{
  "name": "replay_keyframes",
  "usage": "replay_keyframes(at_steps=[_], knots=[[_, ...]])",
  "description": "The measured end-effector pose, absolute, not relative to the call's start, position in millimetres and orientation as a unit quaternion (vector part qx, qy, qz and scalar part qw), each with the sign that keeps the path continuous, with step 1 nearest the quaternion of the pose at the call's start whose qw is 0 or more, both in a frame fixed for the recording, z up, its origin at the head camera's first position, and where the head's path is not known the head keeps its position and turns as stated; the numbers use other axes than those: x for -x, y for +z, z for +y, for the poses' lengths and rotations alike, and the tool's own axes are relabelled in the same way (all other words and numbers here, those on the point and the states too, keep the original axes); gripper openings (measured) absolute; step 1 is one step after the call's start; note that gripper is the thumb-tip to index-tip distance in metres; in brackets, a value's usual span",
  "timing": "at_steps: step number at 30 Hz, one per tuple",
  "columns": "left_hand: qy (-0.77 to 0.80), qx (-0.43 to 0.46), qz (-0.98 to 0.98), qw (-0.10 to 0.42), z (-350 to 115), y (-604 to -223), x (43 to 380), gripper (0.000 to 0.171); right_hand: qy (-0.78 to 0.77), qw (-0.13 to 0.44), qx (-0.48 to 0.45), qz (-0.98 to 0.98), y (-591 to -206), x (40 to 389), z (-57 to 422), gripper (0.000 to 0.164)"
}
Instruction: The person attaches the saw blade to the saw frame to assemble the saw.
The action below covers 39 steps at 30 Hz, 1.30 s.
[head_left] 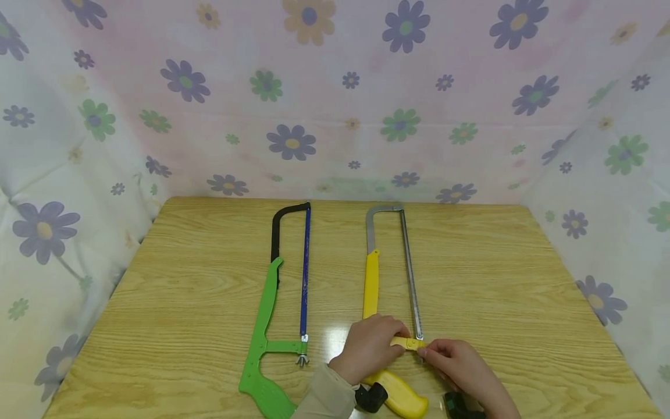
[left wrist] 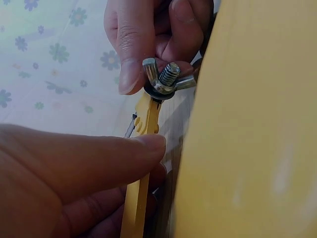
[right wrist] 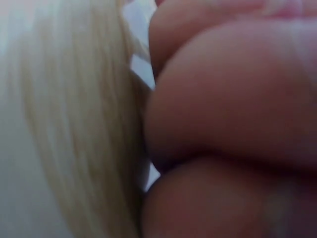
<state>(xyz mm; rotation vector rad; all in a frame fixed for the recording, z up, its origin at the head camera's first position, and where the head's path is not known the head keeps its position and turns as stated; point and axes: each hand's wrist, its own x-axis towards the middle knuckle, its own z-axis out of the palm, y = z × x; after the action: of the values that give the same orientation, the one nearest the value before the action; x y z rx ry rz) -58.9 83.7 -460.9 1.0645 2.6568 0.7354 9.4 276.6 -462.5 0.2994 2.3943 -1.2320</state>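
Note:
A yellow hacksaw with a grey front frame and a grey blade lies on the table. My left hand pinches its yellow crossbar between thumb and fingers, as the left wrist view shows the crossbar up close. At the end of that bar, a silver wing nut sits on a threaded bolt. My right hand has its thumb and curled fingers around the wing nut. In the right wrist view, large blurred fingers hide the nut.
Left of the yellow saw lies a green hacksaw with a blue blade and its own wing nut. The wood-grain table is backed by a flowered cloth. The yellow handle points towards the front edge.

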Motion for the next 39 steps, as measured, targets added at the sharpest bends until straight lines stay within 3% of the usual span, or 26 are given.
replay_keyframes(at_steps=[39], knots=[[0.250, -0.360, 0.895, 0.083, 84.4, -460.3, 58.9, 0.019, -0.414, 0.183, -0.080, 0.888, -462.4, -10.0, 275.4, 0.031]])
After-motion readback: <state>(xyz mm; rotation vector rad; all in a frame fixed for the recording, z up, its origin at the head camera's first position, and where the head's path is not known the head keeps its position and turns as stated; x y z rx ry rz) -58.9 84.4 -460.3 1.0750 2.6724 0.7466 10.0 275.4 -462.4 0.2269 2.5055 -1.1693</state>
